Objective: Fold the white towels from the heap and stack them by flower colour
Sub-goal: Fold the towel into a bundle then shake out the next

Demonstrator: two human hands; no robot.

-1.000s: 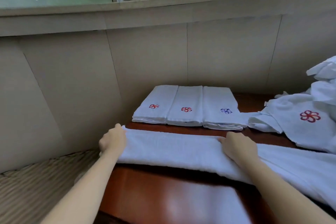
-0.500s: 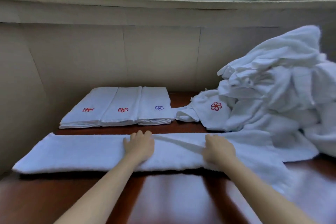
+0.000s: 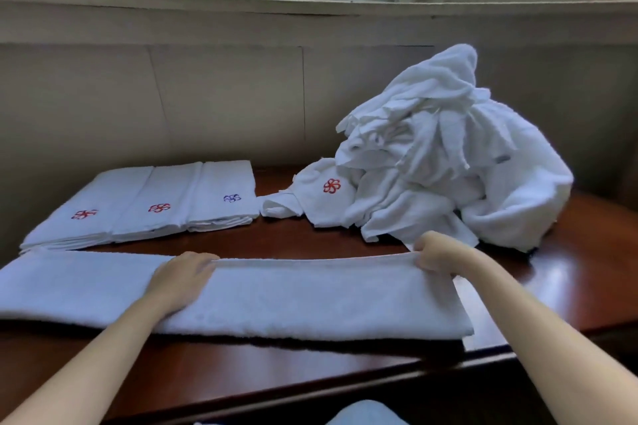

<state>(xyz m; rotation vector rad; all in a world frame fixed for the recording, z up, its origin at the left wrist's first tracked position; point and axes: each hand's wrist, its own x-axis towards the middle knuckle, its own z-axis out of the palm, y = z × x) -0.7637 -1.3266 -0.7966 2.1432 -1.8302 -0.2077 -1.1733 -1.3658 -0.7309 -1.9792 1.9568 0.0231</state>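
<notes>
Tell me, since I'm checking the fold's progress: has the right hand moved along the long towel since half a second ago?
Yes. The right hand has gone rightward, away from the folded stacks, to the long towel's right end, gripping its far corner.

No words or numbers to read, only stitched flower marks.

In front of me three folded stacks each carry a flower emblem: the left stack (image 3: 86, 207) a red one (image 3: 84, 214), the middle stack (image 3: 162, 200) a red one (image 3: 159, 207), the right stack (image 3: 224, 190) a blue one (image 3: 232, 198). A towel at the foot of the heap (image 3: 448, 162) shows a red flower (image 3: 331, 186). A small tag (image 3: 502, 159) on the heap is too blurred to read.
</notes>
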